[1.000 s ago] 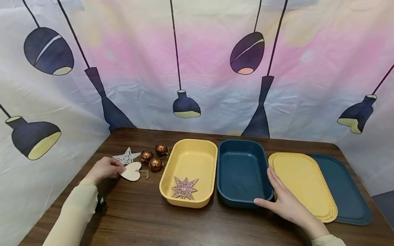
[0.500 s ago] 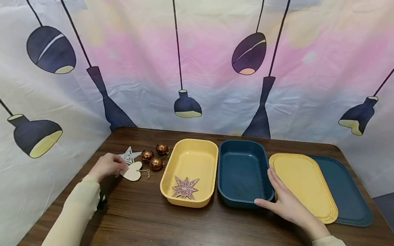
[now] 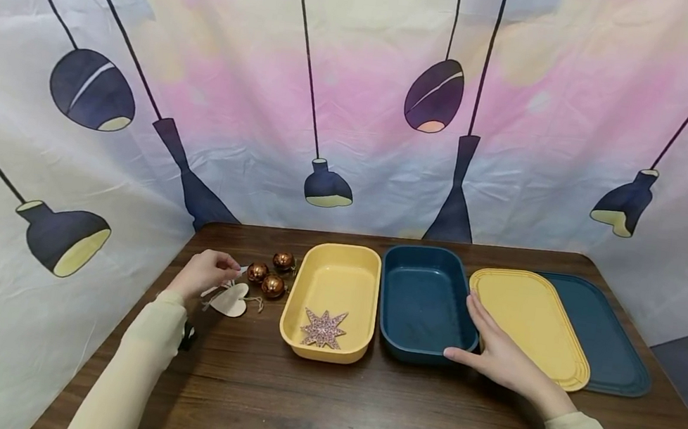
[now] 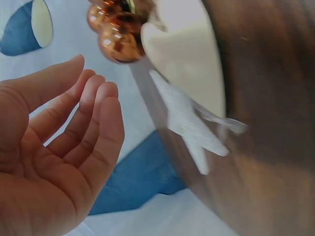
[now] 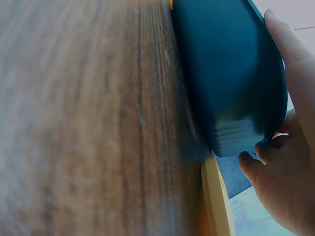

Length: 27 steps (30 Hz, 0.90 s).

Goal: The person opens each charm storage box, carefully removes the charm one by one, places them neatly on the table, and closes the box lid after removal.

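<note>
- At the left of the wood-grain table [image 3: 296, 407], head view: my left hand [image 3: 202, 276] hovers over a cream heart ornament [image 3: 231, 301], near copper baubles [image 3: 273, 286]; a pink glitter star [image 3: 322, 329] lies inside the yellow container [image 3: 323, 355].
- Left wrist view: my fingers curve loosely, thumb apart, pinching nothing; the white star ornament [image 4: 183, 120] lies close by the heart ornament, probably light, stiff, fragile at its points, best lifted by the edges.
- Right wrist view: my right hand [image 5: 295, 162] braces the blue container [image 5: 226, 73], thumb spread from fingers; its smooth wall may slip.

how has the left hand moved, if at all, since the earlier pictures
Yes: in the head view, the left hand has shifted forward and to the right, bringing its fingers closer to the leftmost shiny copper-coloured round bauble.
</note>
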Each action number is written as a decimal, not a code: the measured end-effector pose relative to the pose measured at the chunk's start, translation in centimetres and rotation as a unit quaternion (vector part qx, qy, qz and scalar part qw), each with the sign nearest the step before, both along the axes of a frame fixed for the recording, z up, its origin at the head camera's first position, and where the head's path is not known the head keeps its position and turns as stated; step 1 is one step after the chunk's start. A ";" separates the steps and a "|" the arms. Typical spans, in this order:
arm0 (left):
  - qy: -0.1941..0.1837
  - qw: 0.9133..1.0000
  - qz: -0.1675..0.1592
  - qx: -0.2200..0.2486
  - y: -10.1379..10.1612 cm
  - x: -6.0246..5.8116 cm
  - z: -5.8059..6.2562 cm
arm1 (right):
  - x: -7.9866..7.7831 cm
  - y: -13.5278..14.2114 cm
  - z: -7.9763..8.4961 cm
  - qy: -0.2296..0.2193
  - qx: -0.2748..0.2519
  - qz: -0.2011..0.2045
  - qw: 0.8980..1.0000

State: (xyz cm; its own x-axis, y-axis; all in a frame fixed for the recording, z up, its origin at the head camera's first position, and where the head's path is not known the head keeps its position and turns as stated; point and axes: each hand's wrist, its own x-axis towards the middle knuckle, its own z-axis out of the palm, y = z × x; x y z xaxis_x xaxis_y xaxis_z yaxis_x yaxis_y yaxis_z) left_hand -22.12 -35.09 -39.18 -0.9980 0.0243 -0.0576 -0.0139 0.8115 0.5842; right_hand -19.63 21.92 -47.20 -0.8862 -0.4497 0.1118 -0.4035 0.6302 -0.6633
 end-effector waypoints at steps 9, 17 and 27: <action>0.026 0.998 -0.054 -0.034 3.4 -1.5 2.5 | 0.0 0.0 -0.1 0.000 0.002 0.000 1.000; 0.032 0.992 -0.105 -0.062 6.2 -2.4 4.5 | 0.0 0.0 0.0 -0.002 0.003 -0.001 1.000; 0.044 0.982 -0.155 -0.095 9.1 -3.2 6.9 | 0.0 -0.1 0.0 -0.002 0.003 -0.003 1.000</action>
